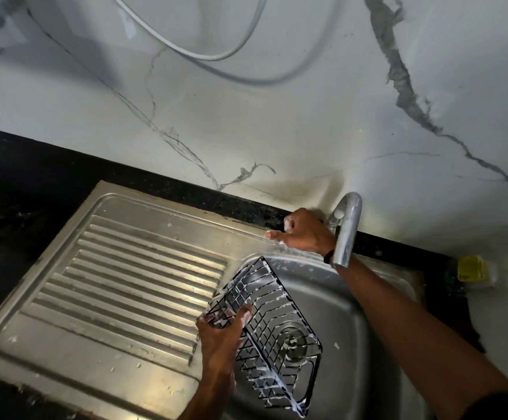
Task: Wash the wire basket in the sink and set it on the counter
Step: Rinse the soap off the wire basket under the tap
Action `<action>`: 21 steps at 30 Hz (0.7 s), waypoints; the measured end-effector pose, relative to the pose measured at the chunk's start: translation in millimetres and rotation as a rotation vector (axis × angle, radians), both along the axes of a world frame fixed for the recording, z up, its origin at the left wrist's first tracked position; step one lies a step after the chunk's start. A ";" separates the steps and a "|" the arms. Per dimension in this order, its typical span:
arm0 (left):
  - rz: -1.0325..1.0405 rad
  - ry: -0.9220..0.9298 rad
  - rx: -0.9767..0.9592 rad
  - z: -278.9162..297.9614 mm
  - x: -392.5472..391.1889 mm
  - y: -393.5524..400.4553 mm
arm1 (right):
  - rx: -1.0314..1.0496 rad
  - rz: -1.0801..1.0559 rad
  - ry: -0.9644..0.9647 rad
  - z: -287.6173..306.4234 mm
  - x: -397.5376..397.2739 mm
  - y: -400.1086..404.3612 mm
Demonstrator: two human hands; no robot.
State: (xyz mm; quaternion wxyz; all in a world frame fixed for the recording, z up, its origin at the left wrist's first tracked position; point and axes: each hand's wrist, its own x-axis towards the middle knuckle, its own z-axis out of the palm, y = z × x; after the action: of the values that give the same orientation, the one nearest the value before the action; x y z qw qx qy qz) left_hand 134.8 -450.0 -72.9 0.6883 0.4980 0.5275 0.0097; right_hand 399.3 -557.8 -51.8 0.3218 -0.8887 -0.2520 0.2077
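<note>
A black wire basket (272, 325), streaked with white soap foam, hangs tilted over the steel sink bowl (352, 322). My left hand (224, 327) grips the basket's near left rim, fingers curled over the wires. My right hand (302, 230) reaches to the back of the sink and curls around the base of the chrome tap (345, 231), where its handle is hidden behind the hand. Foam clings to both hands. No water is visible coming from the spout.
A ribbed steel drainboard (125, 283) lies left of the bowl, set in a black counter (19, 183). A marble-patterned wall (246, 116) rises behind. A yellow sponge (471, 268) in a clear holder sits at the right edge. The drain strainer (292, 344) shows through the basket.
</note>
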 end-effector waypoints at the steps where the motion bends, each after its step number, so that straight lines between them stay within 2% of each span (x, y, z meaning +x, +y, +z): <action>1: -0.004 0.003 0.001 -1.7 0.2 1.2 | -0.008 0.007 0.004 -5.1 -2.3 6.2; 7: 0.007 0.034 0.033 -8.1 -2.6 9.7 | -0.015 -0.054 -0.014 -26.3 -2.6 9.8; 11: -0.011 0.038 0.020 -0.3 -1.7 3.5 | 0.126 -0.266 0.006 -11.7 -23.7 0.9; 13: -0.016 0.060 0.019 1.0 -1.4 -0.4 | 0.227 -0.430 0.140 -13.4 -43.3 -7.2; 17: -0.078 0.031 0.047 -27.3 -9.1 -8.4 | 0.248 -0.702 0.602 -34.4 -77.7 -36.8; 20: -0.084 -0.013 0.027 -1.3 -13.2 -10.5 | 0.460 -0.768 0.768 -22.8 -86.8 -49.0; 21: -0.082 -0.054 0.020 4.6 -13.8 -10.2 | 0.451 -0.726 0.794 -14.6 -88.2 -52.4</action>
State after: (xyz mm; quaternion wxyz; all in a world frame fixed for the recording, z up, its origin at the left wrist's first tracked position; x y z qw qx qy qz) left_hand 121.0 -460.2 -68.3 0.6971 0.5255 0.4877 0.0004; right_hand 311.1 -610.2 -66.4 0.6233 -0.6818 0.1709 0.3426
